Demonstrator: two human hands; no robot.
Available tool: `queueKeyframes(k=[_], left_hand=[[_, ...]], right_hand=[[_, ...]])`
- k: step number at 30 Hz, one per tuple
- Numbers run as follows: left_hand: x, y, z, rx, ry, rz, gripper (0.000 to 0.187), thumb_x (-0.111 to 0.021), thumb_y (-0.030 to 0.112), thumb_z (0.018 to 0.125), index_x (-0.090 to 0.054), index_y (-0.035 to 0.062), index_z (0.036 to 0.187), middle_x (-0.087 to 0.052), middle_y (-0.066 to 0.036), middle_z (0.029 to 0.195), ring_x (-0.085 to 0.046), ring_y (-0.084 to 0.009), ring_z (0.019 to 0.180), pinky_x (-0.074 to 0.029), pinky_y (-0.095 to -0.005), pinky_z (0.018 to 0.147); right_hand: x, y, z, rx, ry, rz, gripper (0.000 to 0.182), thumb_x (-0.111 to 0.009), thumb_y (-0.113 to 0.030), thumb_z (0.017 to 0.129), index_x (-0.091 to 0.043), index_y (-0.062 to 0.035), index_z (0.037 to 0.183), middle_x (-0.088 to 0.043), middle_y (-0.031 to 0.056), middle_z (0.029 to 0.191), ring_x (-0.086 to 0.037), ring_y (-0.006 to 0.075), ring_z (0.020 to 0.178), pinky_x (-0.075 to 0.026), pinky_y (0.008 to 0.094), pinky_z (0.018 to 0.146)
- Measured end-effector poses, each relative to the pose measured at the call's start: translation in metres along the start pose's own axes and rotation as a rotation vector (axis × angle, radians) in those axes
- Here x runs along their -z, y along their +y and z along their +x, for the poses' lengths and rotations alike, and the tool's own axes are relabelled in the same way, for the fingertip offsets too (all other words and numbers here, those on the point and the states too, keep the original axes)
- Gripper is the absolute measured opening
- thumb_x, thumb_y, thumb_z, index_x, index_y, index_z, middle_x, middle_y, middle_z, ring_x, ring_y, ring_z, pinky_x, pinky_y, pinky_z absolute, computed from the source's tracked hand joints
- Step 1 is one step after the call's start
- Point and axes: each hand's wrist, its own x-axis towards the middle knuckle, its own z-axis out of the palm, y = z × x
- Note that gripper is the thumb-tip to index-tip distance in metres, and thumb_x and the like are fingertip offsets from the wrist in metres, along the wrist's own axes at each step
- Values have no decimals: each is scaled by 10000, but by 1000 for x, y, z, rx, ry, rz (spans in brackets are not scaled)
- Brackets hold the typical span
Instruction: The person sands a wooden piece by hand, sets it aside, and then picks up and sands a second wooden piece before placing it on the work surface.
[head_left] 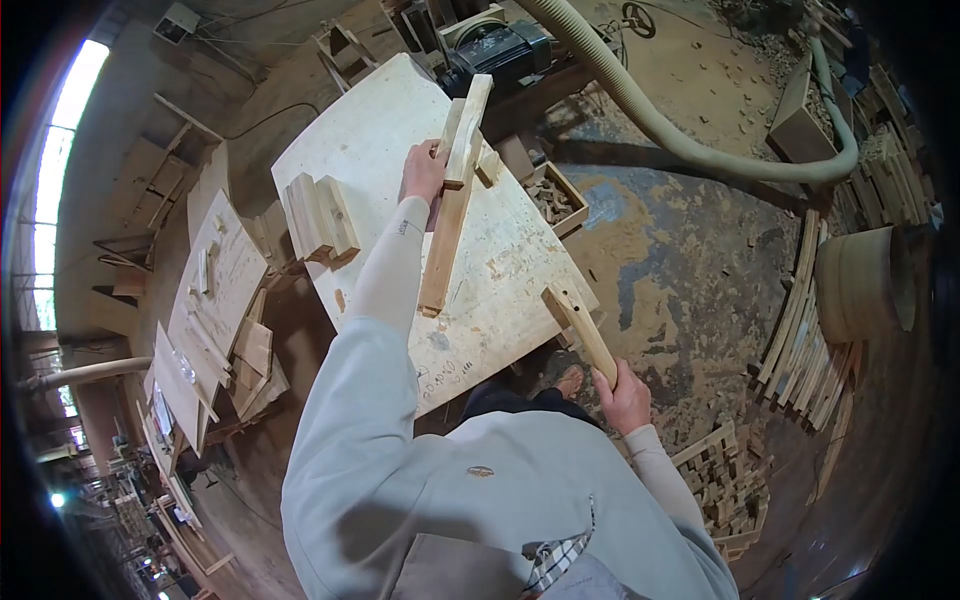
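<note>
On the pale work table [360, 120], my left hand [424, 172] is closed at the side of a light wooden piece [468, 135], its fingers curled over the near edge. That piece lies against a longer reddish wooden bar [449, 245], which slants down the table. My right hand [625, 396] is closed round the lower end of a wooden bar [588, 335] with dark holes and a short cross-piece at its far end. This bar is held off the table's right corner. Near my left forearm lie several stacked wooden pieces [322, 220].
A dark motor [500, 58] stands behind the table, and a ribbed hose [640, 100] curves to the right. Wood offcuts fill a box [570, 212] beside the table and a crate [725, 540] at lower right. Long wooden strips [805, 350] lie beside a round drum [858, 285].
</note>
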Motion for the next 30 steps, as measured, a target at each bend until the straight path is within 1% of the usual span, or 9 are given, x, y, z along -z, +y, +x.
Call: queueKeyframes(k=[5,9,11,12,15,17,24,26,30], left_hand=[[0,-2,3,42,-53,2,454,-789,334,1045,-791,109,1439,-750,-242,1258,-733,-411,1193,-573,-487,1073],[3,1,3,42,-53,12,460,-780,335,1054,-784,117,1459,-748,-251,1268,-732,-416,1201,-573,-486,1079],[0,-3,3,-41,47,33,447,-777,319,1037,-811,103,1427,-822,-238,1146,-789,-386,1076,-601,-475,994],[1,-2,2,-45,51,32,447,-777,319,1037,-811,103,1427,-822,-238,1146,-789,-386,1076,-601,-475,994],[0,-2,4,-77,84,69,437,-779,316,1038,-814,110,1422,-833,-238,1153,-798,-387,1083,-605,-478,996],[0,-6,10,-37,-4,34,480,-786,354,1044,-786,124,1465,-770,-269,1265,-742,-436,1206,-582,-494,1073],[-1,-7,11,-71,18,15,481,-786,362,1046,-785,142,1473,-775,-268,1296,-743,-440,1234,-584,-497,1085],[-4,-6,11,-146,130,85,440,-760,316,1051,-806,86,1423,-843,-245,1156,-806,-410,1090,-611,-467,1001],[-3,-4,13,-118,116,60,453,-750,325,1059,-795,84,1440,-835,-257,1193,-797,-425,1124,-607,-473,1026]], right_hand=[[-7,6,1,44,30,-9,457,-735,-457,1087,-682,-35,1254,-778,273,944,-770,509,872,-595,600,736],[-11,7,2,46,34,-1,449,-738,-453,1085,-685,-42,1257,-782,265,954,-771,503,869,-598,593,740],[-14,10,2,36,15,28,461,-729,-468,1089,-689,-48,1275,-788,260,958,-774,497,874,-602,592,753],[-17,12,2,39,20,29,461,-729,-468,1089,-689,-48,1275,-788,260,958,-774,497,874,-602,592,753],[-25,18,3,34,46,35,479,-715,-490,1094,-692,-55,1293,-795,256,970,-779,491,886,-607,591,768],[-32,24,4,59,67,14,492,-707,-495,1094,-692,-54,1312,-802,256,990,-781,493,904,-611,590,784],[-49,36,9,57,87,12,485,-722,-477,1090,-688,-65,1344,-801,276,1013,-772,513,924,-610,594,792],[-51,37,8,76,111,52,468,-729,-474,1088,-689,-65,1312,-795,284,1000,-767,520,926,-603,603,792],[-56,41,12,58,113,8,466,-725,-488,1087,-687,-59,1267,-792,285,985,-764,524,930,-594,614,792]])
